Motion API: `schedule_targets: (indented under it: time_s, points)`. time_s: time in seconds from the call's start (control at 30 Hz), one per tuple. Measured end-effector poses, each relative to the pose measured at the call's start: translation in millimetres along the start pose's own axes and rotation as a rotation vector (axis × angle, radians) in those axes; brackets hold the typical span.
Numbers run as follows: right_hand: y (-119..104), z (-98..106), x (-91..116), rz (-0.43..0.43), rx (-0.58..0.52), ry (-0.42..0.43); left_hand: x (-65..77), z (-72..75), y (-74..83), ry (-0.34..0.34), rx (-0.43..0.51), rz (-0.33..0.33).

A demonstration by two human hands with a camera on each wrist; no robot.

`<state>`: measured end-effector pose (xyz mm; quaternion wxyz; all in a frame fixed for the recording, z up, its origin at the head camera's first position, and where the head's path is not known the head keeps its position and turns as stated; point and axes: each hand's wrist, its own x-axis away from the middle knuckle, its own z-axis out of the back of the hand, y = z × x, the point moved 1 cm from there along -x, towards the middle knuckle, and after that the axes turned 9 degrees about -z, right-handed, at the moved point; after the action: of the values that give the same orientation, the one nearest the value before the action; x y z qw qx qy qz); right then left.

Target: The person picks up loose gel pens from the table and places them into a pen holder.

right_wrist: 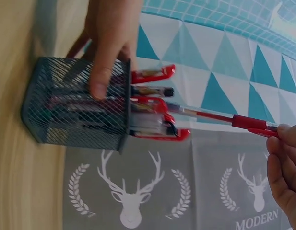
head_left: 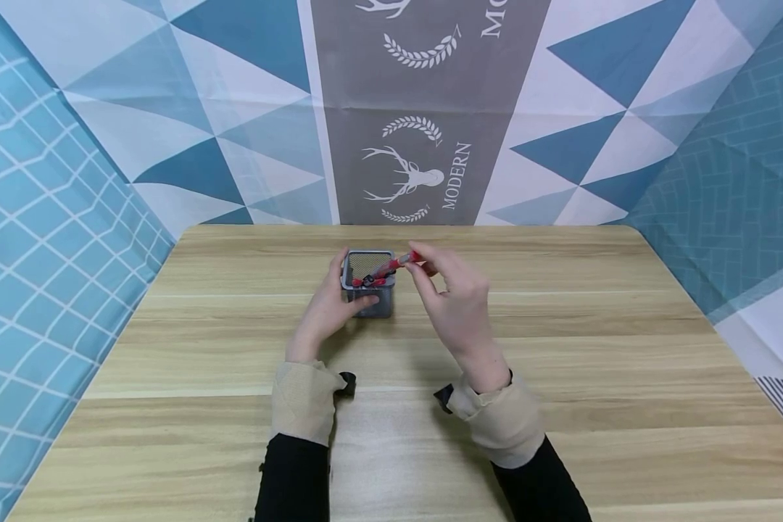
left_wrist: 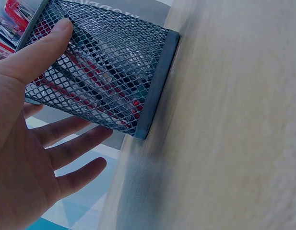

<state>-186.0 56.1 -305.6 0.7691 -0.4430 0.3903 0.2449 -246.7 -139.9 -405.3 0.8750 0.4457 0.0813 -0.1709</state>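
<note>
A dark wire-mesh pen holder (head_left: 380, 309) stands on the table with several pens inside, some with red caps (right_wrist: 155, 74). My left hand (head_left: 326, 308) holds it from the left, thumb across the near mesh face and some fingers along the far side, as the left wrist view shows. With thumb and fingertips my right hand (head_left: 457, 301) pinches a clear-barrelled red pen (right_wrist: 219, 116) by one end. That pen slants above the holder, its other end at the mouth among the standing pens. Whether its tip is inside the holder I cannot tell.
The wood-grain table (head_left: 594, 362) spreads around both hands. Behind it hangs a patterned cloth (head_left: 417, 94) with deer heads and triangles. Blue gridded cloth (head_left: 39, 217) lines the left side.
</note>
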Motion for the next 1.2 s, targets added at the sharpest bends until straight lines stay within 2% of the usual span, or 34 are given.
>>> schedule_targets:
  time_s: [0.6,0.8,1.2]
  points:
    - [12.4,-22.7,9.1,-0.049,0.048,-0.157,0.0,0.5,0.0,0.0,0.039,-0.009]
    - [14.3,-29.3,11.7,-0.035,0.098,-0.183,0.1,0.8,0.4,0.0,0.042,-0.011]
    - [19.9,-38.4,18.3,-0.059,0.164,-0.241,0.7,0.9,-0.7,0.003,0.052,-0.003]
